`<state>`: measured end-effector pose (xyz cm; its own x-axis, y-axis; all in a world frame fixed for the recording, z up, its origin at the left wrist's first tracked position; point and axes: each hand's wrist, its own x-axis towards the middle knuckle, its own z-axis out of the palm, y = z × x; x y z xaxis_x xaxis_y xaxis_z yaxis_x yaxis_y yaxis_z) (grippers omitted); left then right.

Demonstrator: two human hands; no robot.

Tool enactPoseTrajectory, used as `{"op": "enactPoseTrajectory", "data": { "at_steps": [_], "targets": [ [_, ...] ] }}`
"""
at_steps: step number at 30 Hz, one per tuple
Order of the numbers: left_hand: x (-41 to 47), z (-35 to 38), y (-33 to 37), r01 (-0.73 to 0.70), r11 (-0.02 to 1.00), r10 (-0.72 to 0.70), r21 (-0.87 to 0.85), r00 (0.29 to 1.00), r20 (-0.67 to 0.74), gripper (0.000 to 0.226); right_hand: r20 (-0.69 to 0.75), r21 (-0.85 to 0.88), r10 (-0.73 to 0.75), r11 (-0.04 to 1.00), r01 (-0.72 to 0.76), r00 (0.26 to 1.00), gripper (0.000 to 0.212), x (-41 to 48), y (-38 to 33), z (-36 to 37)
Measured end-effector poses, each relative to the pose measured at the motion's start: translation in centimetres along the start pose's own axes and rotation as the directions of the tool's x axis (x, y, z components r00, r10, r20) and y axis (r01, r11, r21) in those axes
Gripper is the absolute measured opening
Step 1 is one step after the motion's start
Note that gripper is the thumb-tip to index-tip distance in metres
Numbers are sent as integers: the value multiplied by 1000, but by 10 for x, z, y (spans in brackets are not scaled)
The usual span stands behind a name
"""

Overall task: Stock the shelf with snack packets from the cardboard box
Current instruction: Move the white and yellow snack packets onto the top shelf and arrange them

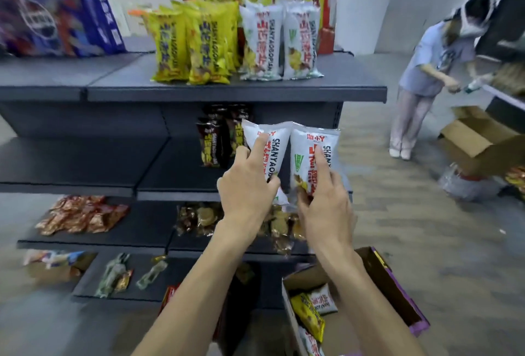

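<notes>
My left hand grips a white snack packet upright, index finger stretched up its front. My right hand holds a second white packet the same way, right beside the first. Both packets hang in front of the second shelf, below the top shelf. On the top shelf stand yellow packets and two white packets. Dark packets stand on the second shelf behind my left hand. The open cardboard box sits at the bottom right with yellow and white packets inside.
A blue case sits top left on the shelf. Lower shelves carry red packets and brown snack bags. To the right a person bends over another shelf beside an open cardboard box on the floor.
</notes>
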<state>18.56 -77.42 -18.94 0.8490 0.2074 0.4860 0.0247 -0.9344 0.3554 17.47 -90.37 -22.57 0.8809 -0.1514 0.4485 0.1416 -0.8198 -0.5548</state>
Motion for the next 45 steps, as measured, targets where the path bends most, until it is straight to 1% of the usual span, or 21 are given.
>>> {"op": "enactPoseTrajectory", "data": {
  "at_steps": [4,7,12,15,19,25,29,32,34,37,39,45],
  "targets": [
    [32,-31,1,-57,998,56,-8,994,-91,72,-37,37,-77,996,78,996,75,31,-30,-15],
    [57,-47,8,-89,996,88,-8,988,-129,71,-53,41,-89,995,91,995,74,60,-44,-27],
    [105,-59,23,-106,994,102,-12,977,-185,70,-91,-19,-144,990,143,985,75,119,-58,-40],
    [135,-59,30,-116,993,108,-33,975,-194,70,-105,-78,-175,983,167,979,72,159,-64,-47],
    [171,-51,37,-115,993,111,-10,974,-198,70,-111,-124,-181,978,167,977,73,209,-66,-46],
    [217,-29,46,-65,996,81,62,947,-309,68,-130,-147,-205,972,185,970,78,264,-66,-27],
    [231,0,40,-66,992,100,105,929,-356,70,-153,-142,-214,971,192,965,78,277,-58,-1],
    [229,25,32,-46,992,91,120,910,-403,79,-155,-153,-227,967,204,962,79,275,-45,21],
    [228,34,31,-11,991,64,136,917,-395,86,-145,-152,-211,970,189,967,82,274,-39,29],
    [228,35,35,43,987,12,158,944,-329,95,-140,-169,-203,969,179,969,86,277,-35,30],
    [230,36,35,62,982,-2,179,950,-314,99,-123,-192,-201,966,176,972,87,278,-34,30],
    [240,39,34,58,970,21,238,949,-315,100,-113,-233,-179,961,149,977,89,279,-41,37]
  ]
}}
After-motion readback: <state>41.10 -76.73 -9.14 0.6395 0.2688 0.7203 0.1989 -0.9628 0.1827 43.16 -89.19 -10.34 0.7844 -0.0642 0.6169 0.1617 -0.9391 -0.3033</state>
